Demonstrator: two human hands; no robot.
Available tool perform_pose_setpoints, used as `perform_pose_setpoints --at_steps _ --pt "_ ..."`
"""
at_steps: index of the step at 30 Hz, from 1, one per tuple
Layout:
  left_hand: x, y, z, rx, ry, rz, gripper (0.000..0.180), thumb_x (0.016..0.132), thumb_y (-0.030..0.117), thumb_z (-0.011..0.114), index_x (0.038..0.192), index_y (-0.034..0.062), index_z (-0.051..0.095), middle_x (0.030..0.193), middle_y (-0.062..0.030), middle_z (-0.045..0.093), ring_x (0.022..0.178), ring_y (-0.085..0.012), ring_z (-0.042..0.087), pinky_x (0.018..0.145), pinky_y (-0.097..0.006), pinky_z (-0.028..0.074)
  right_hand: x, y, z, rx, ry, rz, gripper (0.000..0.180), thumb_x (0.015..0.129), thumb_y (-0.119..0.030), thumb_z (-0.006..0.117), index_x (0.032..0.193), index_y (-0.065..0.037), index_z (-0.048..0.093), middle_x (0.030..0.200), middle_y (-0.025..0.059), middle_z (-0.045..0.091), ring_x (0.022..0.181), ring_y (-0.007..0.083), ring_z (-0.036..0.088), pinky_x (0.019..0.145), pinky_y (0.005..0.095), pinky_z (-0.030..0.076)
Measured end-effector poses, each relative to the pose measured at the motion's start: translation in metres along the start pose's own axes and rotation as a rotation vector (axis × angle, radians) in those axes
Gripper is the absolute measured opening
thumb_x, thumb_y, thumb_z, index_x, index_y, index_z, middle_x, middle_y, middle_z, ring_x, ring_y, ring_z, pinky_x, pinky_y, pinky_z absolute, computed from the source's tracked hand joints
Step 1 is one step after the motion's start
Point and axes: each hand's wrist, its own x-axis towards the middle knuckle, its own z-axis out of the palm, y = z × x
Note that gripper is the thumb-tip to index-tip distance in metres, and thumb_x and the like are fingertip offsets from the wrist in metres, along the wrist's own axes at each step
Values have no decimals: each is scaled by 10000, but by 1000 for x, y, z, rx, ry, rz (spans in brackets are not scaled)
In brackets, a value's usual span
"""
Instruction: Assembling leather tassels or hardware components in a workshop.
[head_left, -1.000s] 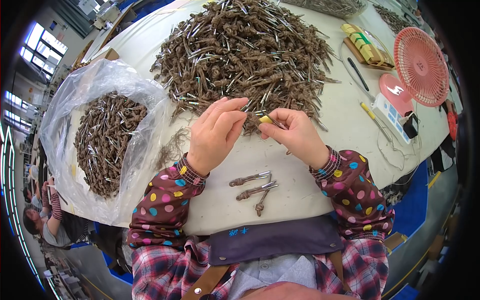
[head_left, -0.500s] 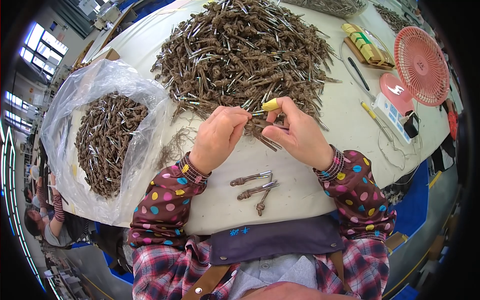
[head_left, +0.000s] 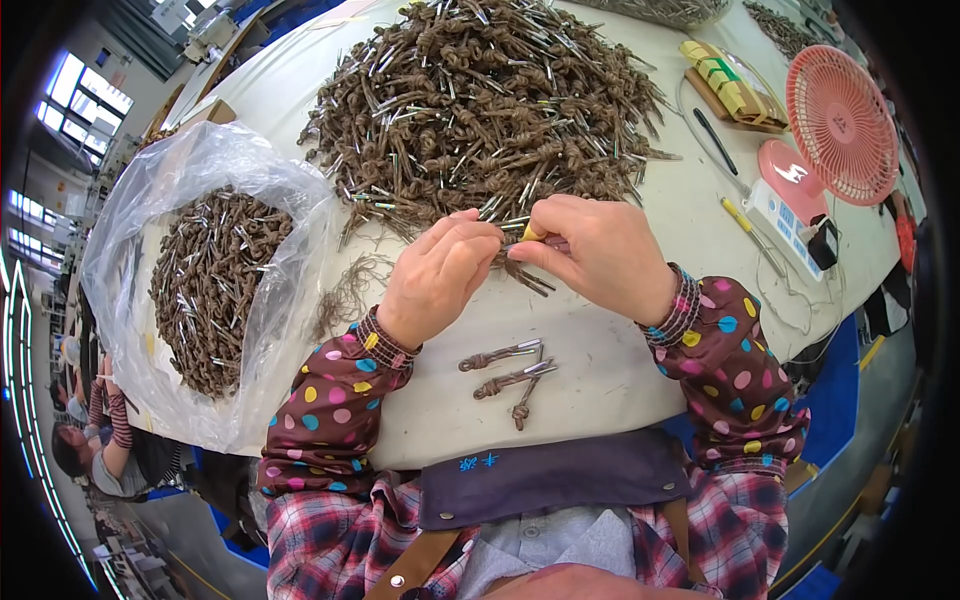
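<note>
At the pile's near edge, left hand and right hand pinch one cord; bare table below, three cords on it.

A clear plastic bag full of brown knotted cords lies open at the left of the pale table. A pink fan stands at the right edge, with a white box just beside its base. A black pen lies near a bundle of yellow sticks. Loose brown threads lie beside the bag.
</note>
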Motion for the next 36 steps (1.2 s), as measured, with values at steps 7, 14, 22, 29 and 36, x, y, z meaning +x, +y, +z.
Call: perform_pose_setpoints --at_steps 7,14,22,29,36 --pt "-3 0 1 -20 -57 13 250 739 -28 670 937 22 526 946 -77 611 902 -273 613 876 -384 525 7 2 -5 -46 -61 -77 274 809 -322 674 731 -88 555 676 38 559 575 244 560 501 344 418" --pt "-6 -4 4 -142 78 -124 224 779 -77 632 932 23 501 878 -92 616 797 -269 618 878 -399 523 10 3 -6 195 -153 195 273 811 -360 674 840 -98 604 707 46 617 609 212 598 545 312 458" --pt "-3 4 6 -218 171 -498 124 857 -42 564 951 10 503 860 -97 623 777 -237 625 785 -359 524 -20 8 34 976 -144 456 368 782 -288 744 959 6 612 775 42 626 731 77 584 602 259 440" --pt "12 -6 -19 146 -60 -307 264 834 -35 568 1087 39 571 1118 -122 572 1042 -275 552 887 -377 446 -7 13 1 282 -103 419 226 759 -230 713 826 -28 636 656 97 614 611 219 614 571 319 469" --pt "12 8 -14 235 -256 -182 340 727 89 713 1060 138 664 1050 -21 584 883 -204 522 819 -351 418 -9 10 0 142 -38 177 172 739 -141 719 851 -39 639 671 104 597 584 225 583 545 305 446"
